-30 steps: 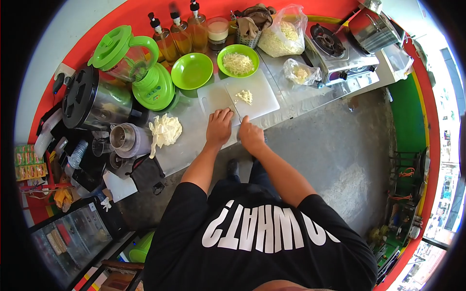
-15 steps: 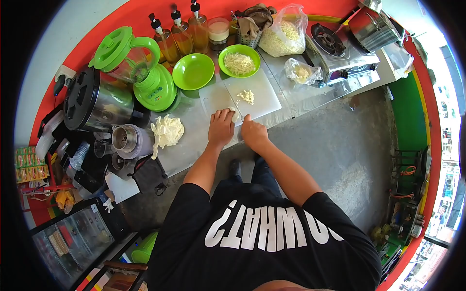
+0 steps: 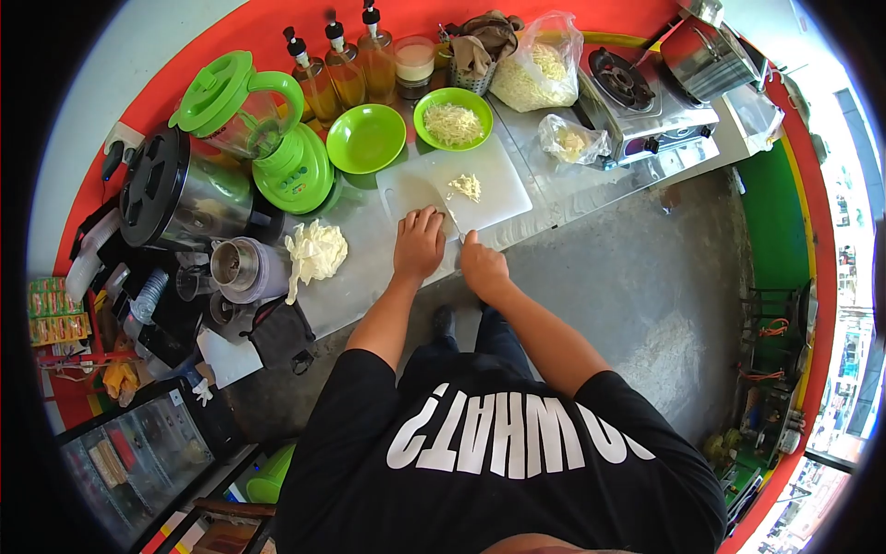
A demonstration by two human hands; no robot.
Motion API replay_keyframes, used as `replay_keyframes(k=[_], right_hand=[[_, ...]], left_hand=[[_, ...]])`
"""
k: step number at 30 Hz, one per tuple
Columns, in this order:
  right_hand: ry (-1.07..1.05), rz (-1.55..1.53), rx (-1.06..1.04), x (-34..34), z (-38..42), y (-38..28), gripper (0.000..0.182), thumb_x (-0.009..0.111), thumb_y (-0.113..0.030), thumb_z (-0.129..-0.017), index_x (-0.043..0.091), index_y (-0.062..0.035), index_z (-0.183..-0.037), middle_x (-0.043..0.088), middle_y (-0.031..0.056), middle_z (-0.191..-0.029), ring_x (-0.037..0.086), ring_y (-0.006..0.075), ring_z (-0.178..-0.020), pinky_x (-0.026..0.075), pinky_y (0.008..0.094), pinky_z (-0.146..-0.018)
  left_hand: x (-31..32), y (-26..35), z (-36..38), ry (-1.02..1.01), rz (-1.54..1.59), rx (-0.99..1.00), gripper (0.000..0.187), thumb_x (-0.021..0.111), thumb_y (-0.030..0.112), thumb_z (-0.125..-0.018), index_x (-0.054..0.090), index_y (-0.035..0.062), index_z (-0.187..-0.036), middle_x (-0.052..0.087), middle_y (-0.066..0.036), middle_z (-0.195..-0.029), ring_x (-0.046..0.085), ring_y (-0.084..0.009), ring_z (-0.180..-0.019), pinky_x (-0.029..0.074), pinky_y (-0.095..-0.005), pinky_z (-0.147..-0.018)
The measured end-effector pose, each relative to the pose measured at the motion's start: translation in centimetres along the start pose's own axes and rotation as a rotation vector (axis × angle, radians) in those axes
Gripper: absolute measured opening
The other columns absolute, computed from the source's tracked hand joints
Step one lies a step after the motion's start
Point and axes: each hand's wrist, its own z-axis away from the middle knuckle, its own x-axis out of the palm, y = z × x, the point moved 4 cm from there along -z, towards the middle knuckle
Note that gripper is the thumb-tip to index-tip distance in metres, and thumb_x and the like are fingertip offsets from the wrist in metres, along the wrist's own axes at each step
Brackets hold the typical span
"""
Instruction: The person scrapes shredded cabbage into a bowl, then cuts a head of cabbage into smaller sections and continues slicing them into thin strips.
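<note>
On the cutting board [image 3: 489, 185], left hand [image 3: 418, 244] pressing something hidden, right hand [image 3: 482, 265] grip clenched on knife [image 3: 448, 214].

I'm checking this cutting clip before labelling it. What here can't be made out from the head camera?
- The piece under the left hand on the cutting board: covered by the fingers.
- The knife handle: hidden inside the right hand.
- What the shreds on the board and in the green bowl are: too small to tell.
- The bottles' contents: no labels legible.
</note>
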Motion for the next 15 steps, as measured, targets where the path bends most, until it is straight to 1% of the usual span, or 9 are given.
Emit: replay_keyframes(k=[4,7,9,10,13,15], right_hand=[[-0.040,0.007,0.000,-0.7,-0.7,-0.6,0.031,0.057,-0.010,-0.095,0.045,0.0048,-0.120,0.075,0.0238,-0.096,0.076,0.0377,-0.089,0.061,0.0450,-0.077],[-0.019,0.029,-0.052,-2.0,-1.1,-0.6,0.032,0.056,-0.010,-0.095,0.045,0.0046,-0.121,0.075,0.0234,-0.094,0.076,0.0376,-0.089,0.061,0.0444,-0.076],[0.004,0.092,-0.059,-1.9,-0.8,-0.5,0.022,0.050,-0.015,-0.100,0.048,0.0002,-0.117,0.076,0.0195,-0.092,0.077,0.0328,-0.085,0.062,0.0418,-0.074],[0.003,0.093,-0.060,-1.3,-0.7,-0.4,0.022,0.050,-0.015,-0.100,0.048,0.0002,-0.117,0.076,0.0195,-0.092,0.077,0.0328,-0.085,0.062,0.0418,-0.074],[0.032,0.089,-0.005,-0.2,-0.9,-0.2,0.023,0.051,-0.015,-0.099,0.048,0.0007,-0.116,0.076,0.0188,-0.091,0.077,0.0326,-0.084,0.062,0.0411,-0.073],[-0.013,0.022,-0.017,-0.2,-1.4,-0.6,0.032,0.056,-0.011,-0.095,0.046,0.0038,-0.121,0.075,0.0217,-0.093,0.076,0.0364,-0.089,0.061,0.0435,-0.076]], left_hand=[[-0.2,0.1,0.2,0.000,-0.018,0.010,0.030,0.060,0.013,-0.090,0.066,0.0078,-0.119,0.059,-0.010,-0.122,0.053,-0.0302,-0.116,0.041,-0.0451,-0.098],[-0.4,0.2,0.1,-0.005,-0.012,-0.010,0.028,0.060,0.014,-0.091,0.066,0.0074,-0.117,0.059,-0.010,-0.120,0.053,-0.0301,-0.113,0.041,-0.0454,-0.098],[-0.3,0.2,0.2,-0.029,-0.014,-0.027,0.027,0.060,0.015,-0.091,0.066,0.0075,-0.117,0.060,-0.010,-0.117,0.054,-0.0298,-0.111,0.041,-0.0451,-0.096],[-0.2,0.1,0.2,-0.029,-0.014,-0.028,0.027,0.060,0.015,-0.091,0.066,0.0075,-0.117,0.060,-0.010,-0.117,0.054,-0.0298,-0.111,0.041,-0.0451,-0.096],[0.0,0.0,0.0,-0.009,-0.019,-0.030,0.026,0.060,0.015,-0.092,0.066,0.0075,-0.116,0.060,-0.009,-0.114,0.053,-0.0293,-0.110,0.042,-0.0449,-0.094],[0.0,0.0,0.2,-0.001,-0.028,-0.025,0.024,0.060,0.016,-0.093,0.066,0.0079,-0.114,0.060,-0.008,-0.112,0.053,-0.0291,-0.109,0.041,-0.0449,-0.093]])
